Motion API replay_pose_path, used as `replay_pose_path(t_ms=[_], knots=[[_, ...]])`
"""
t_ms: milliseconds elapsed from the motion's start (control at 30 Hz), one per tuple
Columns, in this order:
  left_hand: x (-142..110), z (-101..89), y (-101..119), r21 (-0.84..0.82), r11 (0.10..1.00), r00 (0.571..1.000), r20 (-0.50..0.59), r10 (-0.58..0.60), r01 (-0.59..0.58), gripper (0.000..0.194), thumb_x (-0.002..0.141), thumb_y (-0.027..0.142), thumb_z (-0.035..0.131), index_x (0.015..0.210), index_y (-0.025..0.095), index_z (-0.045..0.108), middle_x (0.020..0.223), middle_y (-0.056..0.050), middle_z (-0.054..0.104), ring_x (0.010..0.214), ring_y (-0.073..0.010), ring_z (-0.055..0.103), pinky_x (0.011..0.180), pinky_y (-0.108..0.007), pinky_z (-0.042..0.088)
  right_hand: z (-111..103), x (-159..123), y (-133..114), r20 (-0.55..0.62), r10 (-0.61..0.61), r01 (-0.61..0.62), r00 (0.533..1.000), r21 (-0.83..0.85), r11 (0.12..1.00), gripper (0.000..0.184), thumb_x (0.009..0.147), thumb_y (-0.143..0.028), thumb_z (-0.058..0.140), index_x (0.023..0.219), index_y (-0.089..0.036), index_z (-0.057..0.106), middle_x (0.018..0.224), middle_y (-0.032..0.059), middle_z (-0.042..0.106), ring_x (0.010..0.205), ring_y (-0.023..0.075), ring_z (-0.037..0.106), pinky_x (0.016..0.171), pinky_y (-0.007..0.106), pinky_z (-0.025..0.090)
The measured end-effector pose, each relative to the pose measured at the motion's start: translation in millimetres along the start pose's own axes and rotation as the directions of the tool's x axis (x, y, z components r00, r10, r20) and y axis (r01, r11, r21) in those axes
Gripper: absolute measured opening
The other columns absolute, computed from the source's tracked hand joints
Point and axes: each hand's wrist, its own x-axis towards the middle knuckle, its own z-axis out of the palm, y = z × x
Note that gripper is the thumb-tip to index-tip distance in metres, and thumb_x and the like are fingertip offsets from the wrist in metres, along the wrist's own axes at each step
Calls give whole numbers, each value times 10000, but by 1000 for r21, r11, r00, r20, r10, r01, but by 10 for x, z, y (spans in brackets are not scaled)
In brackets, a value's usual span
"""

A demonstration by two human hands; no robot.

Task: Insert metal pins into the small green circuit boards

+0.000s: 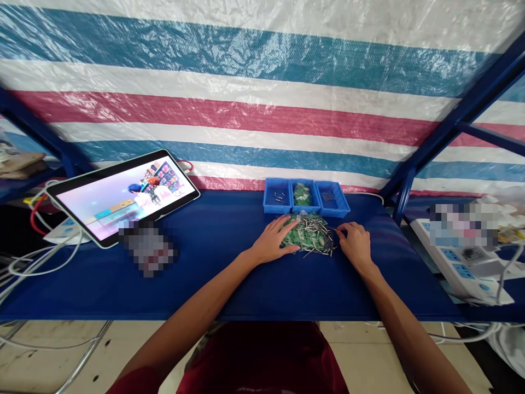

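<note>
A mixed pile of thin metal pins [315,227] and small green pieces [296,236] lies on the blue tabletop. My left hand [273,241] rests against the pile's left side, fingers spread and thumb apart. At the right edge of the pile, the thumb and forefinger of my right hand [355,243] are pinched together. A pin lies close to those fingertips, but whether they hold it is too small to tell. Just behind stand three joined blue bins: the left bin [268,207] has a few pins, the middle bin [304,209] green pieces, the right bin [339,203] a few small bits.
A tablet [123,197] playing a cartoon leans at the left, with white cables [45,257] beside it. A blurred-out item [150,249] lies before it. White power strips [455,262] sit at the right. Blue frame bars [435,131] and a striped sheet [262,115] stand behind.
</note>
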Motion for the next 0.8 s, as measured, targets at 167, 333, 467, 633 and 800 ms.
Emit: replay_pose_path(t_ms=[167,333,467,633,800], knots=[[-4,-10,10,-14,1000,999,-46,-10,9,721,909,668,368,1509,289,243,1579,-61,225,1445,-314,220,1172,-460,247,-140,19,-57,-20,-24,22,1000,-99,995,245,881,-175,424,790,-158,651,780,118,667,794,257,583,707,368,358],[76,-59,50,-39,998,971,-239,30,-41,552,964,554,359,1431,261,402,1477,-87,415,1391,-284,342,1144,-432,306,-282,135,-310,-80,-148,155,986,91,984,240,911,-221,433,822,-162,648,797,108,697,765,236,621,741,348,382],[222,-99,55,-161,984,904,-427,0,-76,437,973,480,408,1307,229,536,1252,-91,618,1188,-246,560,1031,-400,444,-338,386,-659,-15,-261,249,965,357,900,215,888,-246,472,791,-194,656,763,65,708,700,210,638,699,318,440],[359,-81,9,-359,929,798,-582,-153,-84,338,938,454,505,992,174,687,951,-67,723,846,-194,677,822,-334,547,-344,654,-936,62,-335,264,940,489,831,136,835,-206,554,740,-194,651,711,27,694,677,183,641,679,289,466],[345,-82,6,-334,936,768,-627,-131,-113,304,933,416,524,869,175,699,853,-54,721,747,-170,659,744,-302,538,-226,559,-932,-15,-299,256,954,558,790,189,870,-281,530,781,-190,669,766,42,708,693,183,639,687,297,488]])
